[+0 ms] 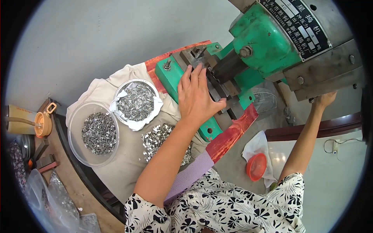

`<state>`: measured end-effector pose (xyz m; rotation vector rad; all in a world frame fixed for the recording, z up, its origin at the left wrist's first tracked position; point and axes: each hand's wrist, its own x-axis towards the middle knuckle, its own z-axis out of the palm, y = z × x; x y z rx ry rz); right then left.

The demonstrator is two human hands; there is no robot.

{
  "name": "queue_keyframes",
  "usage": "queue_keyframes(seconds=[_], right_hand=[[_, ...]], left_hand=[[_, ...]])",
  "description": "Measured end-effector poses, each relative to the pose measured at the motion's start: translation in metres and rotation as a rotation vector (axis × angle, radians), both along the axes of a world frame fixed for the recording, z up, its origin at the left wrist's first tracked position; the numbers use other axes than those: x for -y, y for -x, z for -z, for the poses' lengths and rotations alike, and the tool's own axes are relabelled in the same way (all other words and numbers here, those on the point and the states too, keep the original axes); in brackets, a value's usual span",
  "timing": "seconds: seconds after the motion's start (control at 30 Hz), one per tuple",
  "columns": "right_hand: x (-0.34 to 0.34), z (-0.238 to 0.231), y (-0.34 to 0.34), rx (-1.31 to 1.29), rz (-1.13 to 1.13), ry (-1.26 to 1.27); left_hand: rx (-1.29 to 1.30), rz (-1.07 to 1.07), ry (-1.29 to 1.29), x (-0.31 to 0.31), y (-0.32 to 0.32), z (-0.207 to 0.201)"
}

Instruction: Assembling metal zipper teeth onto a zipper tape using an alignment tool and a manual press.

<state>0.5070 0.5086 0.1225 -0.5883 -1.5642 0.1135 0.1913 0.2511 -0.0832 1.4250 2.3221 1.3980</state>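
My left hand (196,95) lies over the bed of a green bench press (167,79), with fingers stretched out and thumb spread wide. Its fingertips reach the dark metal die block (217,83), just left of the dark round ram (229,66). Whether a small part sits under those fingertips is hidden. Far to the right, my right hand (327,99) is raised against the underside of the press's grey metal block (330,73). Its fingers look curled round something, mostly hidden by the block.
Left of the press stand a clear tub of small dark metal parts (74,134) and a lined bowl of shiny slivers (136,103). A loose pile of flat shiny pieces (153,139) lies on the cloth (120,167). A red basin (256,167) and a fan (264,99) are beyond the table.
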Motion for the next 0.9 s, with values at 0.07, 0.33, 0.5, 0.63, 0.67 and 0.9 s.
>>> queue_keyframes(seconds=[0.07, 0.33, 0.5, 0.63, 0.67, 0.9], right_hand=[[0.01, -0.03, -0.001, -0.14, -0.062, 0.212], [-0.09, -0.179, -0.11, 0.263, -0.139, 0.331], [-0.091, -0.174, -0.097, 0.266, -0.1, 0.206], [-0.081, -0.163, -0.079, 0.261, -0.065, 0.101], [-0.075, -0.159, -0.076, 0.259, -0.049, 0.073], [0.022, -0.002, 0.034, -0.227, -0.027, -0.012]], left_hand=[[0.008, 0.008, -0.009, -0.001, 0.0, -0.004], [0.017, 0.007, -0.019, -0.002, 0.0, -0.002], [0.001, -0.005, -0.044, 0.001, 0.0, 0.0], [0.012, 0.003, -0.033, 0.001, -0.001, -0.002], [0.017, 0.01, -0.035, 0.001, -0.001, -0.002], [0.006, 0.026, -0.068, -0.004, -0.002, -0.005]])
